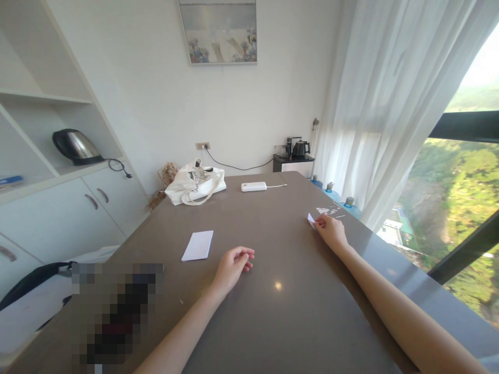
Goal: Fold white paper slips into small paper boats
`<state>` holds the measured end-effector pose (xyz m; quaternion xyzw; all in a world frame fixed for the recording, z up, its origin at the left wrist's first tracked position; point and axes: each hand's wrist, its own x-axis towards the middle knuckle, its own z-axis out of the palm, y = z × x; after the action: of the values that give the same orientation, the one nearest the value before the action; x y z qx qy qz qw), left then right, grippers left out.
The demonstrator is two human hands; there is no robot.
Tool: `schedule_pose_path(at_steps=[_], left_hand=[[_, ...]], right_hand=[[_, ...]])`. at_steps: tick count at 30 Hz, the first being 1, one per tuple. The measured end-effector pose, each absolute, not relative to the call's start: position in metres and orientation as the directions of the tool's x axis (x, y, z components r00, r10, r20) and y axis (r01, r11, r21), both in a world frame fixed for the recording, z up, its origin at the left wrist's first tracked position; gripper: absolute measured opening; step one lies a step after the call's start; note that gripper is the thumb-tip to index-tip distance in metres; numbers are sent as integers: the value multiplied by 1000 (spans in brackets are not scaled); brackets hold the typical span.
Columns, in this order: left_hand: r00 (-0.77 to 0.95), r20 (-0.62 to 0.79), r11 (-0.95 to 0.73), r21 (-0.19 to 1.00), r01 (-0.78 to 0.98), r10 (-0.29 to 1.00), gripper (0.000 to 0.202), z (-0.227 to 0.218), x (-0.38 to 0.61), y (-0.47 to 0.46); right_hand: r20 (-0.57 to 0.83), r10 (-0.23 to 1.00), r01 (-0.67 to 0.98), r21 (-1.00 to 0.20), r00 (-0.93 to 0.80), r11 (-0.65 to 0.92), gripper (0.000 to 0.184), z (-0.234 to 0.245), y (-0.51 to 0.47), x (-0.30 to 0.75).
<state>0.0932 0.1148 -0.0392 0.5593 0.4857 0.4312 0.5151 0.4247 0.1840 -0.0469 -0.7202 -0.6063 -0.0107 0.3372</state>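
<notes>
My right hand (pixel 330 231) is at the right side of the brown table (pixel 249 311), its fingers pinching a small folded piece of white paper (pixel 311 218). Just beyond it, several torn paper scraps (pixel 327 210) lie near the table's right edge. Over the middle of the table, my left hand (pixel 233 267) is loosely curled with its fingers a little apart, and nothing shows in it. Left of that hand a stack of white paper (pixel 198 245) lies flat on the tabletop.
A white bag (pixel 191 187) and a white power strip (pixel 253 186) with a short cable are at the far end. A blurred-out dark object (pixel 125 311) lies at the near left. Blue water jugs (pixel 350 208) stand beyond the right edge, by the curtain (pixel 362 104).
</notes>
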Motion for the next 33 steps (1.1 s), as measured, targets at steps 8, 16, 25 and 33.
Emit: schedule_pose_path(at_steps=[8, 16, 25, 33], left_hand=[[156, -31, 18, 996, 87, 987, 17, -37, 94, 114], [157, -36, 21, 995, 95, 987, 17, -38, 94, 114], [155, -34, 19, 995, 100, 987, 17, -38, 94, 114], [157, -25, 9, 995, 103, 987, 17, -37, 94, 114]], right_hand=[[438, 857, 900, -431, 271, -64, 11, -46, 184, 431], [431, 863, 904, -422, 262, -64, 11, -48, 186, 436], [440, 866, 918, -393, 237, -52, 14, -49, 187, 434], [441, 881, 942, -335, 172, -16, 24, -49, 185, 428]])
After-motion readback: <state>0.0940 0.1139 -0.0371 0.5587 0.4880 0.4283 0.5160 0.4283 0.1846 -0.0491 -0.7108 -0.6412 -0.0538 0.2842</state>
